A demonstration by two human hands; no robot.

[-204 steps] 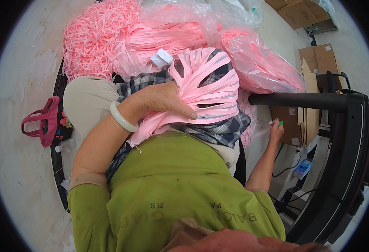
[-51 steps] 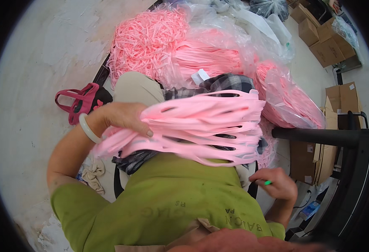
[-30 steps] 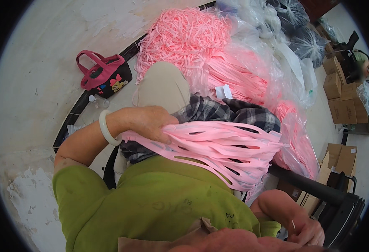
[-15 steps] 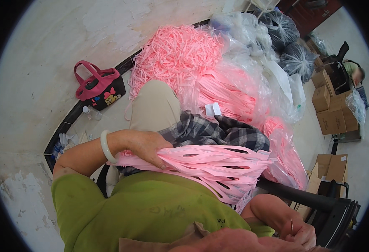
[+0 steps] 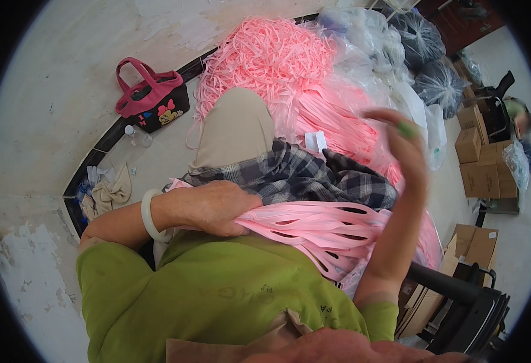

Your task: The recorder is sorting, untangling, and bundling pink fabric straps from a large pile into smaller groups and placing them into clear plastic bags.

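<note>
My left hand (image 5: 220,207), a pale bangle on its wrist, is wrapped round one end of a bundle of long pink fabric strips (image 5: 326,227). The bundle fans out rightward across my lap, over a dark plaid cloth (image 5: 302,175), with gaps between the strips. Raised above the bundle's right end is my right hand (image 5: 403,142), blurred, its fingers stretched out and apart. Something small and green (image 5: 406,129) shows at one of its digits. I see nothing else in that hand.
Ahead lies a big heap of tangled pink strips (image 5: 265,57), beside bagged pink strips (image 5: 338,121) and clear and dark plastic bags (image 5: 420,36). A pink and black handbag (image 5: 153,100) and bottle (image 5: 138,136) stand left. At right are cartons (image 5: 483,169), a black chair arm (image 5: 453,284) and another person (image 5: 519,118).
My right hand has risen from low at the right to above the strips. My left hand keeps its hold on the bundle. The view has shifted slightly.
</note>
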